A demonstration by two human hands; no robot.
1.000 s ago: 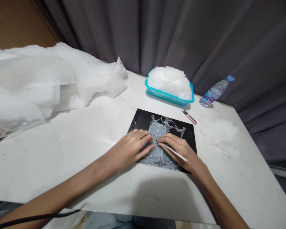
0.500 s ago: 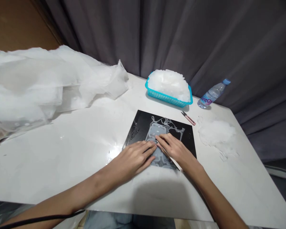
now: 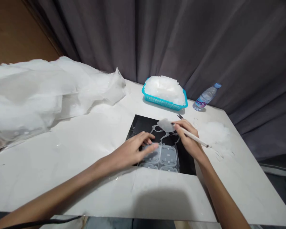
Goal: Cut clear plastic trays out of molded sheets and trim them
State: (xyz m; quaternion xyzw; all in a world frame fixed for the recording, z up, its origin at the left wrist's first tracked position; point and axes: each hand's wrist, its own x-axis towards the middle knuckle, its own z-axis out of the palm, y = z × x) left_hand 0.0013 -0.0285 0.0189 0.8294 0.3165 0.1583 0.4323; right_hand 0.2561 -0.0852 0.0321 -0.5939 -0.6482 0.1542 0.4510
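At 6 o'clock on the black mat point(image 3: 143, 122), the translucent sheet point(image 3: 168, 156) shows panels in place; at 9, the left hand point(image 3: 131, 149) is over it, fingers loosely spread, gripping nothing visible. At 3, the right hand point(image 3: 192, 147) grips a white stick point(image 3: 196, 138) and apparently a loose panel point(image 3: 166, 125), just raised toward 12, so it seems freed. Beyond, at 12, stands the blue basket point(image 3: 165, 102).

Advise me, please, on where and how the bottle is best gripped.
Probably around the body of the bottle, at its label, coming from the near side: it stands on its base, nothing covers its front, and the curtain hangs behind.
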